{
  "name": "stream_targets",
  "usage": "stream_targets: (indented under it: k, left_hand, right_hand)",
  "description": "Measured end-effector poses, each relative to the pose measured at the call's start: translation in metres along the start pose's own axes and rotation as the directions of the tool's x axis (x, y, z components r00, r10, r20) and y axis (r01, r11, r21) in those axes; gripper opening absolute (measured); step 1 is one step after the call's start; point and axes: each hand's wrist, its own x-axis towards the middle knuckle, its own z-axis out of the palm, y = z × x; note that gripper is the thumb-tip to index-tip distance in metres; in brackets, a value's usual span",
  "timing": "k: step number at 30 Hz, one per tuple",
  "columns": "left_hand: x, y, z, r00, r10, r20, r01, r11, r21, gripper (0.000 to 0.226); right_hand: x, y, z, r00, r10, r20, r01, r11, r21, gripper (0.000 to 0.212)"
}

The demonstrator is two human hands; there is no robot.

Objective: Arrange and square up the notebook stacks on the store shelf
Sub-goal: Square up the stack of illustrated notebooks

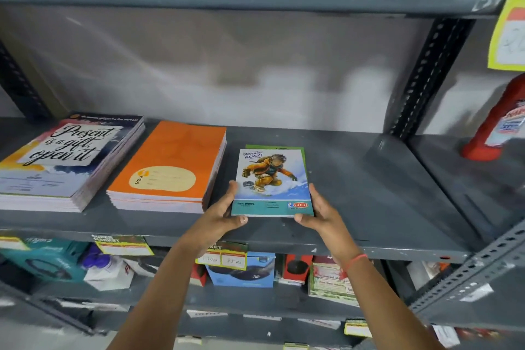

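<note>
On middle shelf point(355, 179), head view: left hand point(224, 216) and right hand point(321, 213) cupping, part-open, small snowboarder notebook stack point(272, 179), squaring sides; green cover peeking behind. Next: nudging flush, aligning with orange stack point(170, 165).

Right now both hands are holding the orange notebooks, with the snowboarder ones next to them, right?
Not quite. The head view shows the left hand and right hand holding the snowboarder notebooks by their sides. The orange notebooks lie untouched next to them, on their left.
</note>
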Motion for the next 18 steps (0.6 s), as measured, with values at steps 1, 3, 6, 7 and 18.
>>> stream_targets:
  k: [1,3,6,7,18]
  left_hand:
    - [0.001,-0.001,0.000,1.000,-0.002,-0.005,0.002,1.000,-0.008,0.082]
    - [0.002,-0.003,0.000,0.999,-0.004,-0.035,0.003,0.999,-0.035,0.081]
    - [0.002,-0.004,0.000,0.999,0.016,-0.048,-0.018,0.999,-0.046,0.076]
    - [0.002,-0.004,0.001,0.998,0.025,-0.057,-0.027,0.998,-0.048,0.075]
    - [0.002,-0.008,0.005,0.978,0.095,-0.187,-0.109,0.992,-0.069,0.070]
  right_hand:
    - [0.000,0.001,0.000,1.000,0.006,-0.009,-0.006,1.000,0.023,0.075]
    - [0.001,0.001,0.001,1.000,0.008,-0.010,-0.008,0.999,0.032,0.075]
    - [0.001,0.000,0.003,1.000,0.000,-0.014,0.000,1.000,0.025,0.072]
    - [0.001,0.000,0.003,1.000,0.000,-0.018,0.000,1.000,0.026,0.073]
    - [0.001,0.003,-0.001,0.998,0.003,-0.066,0.000,0.998,0.055,0.079]
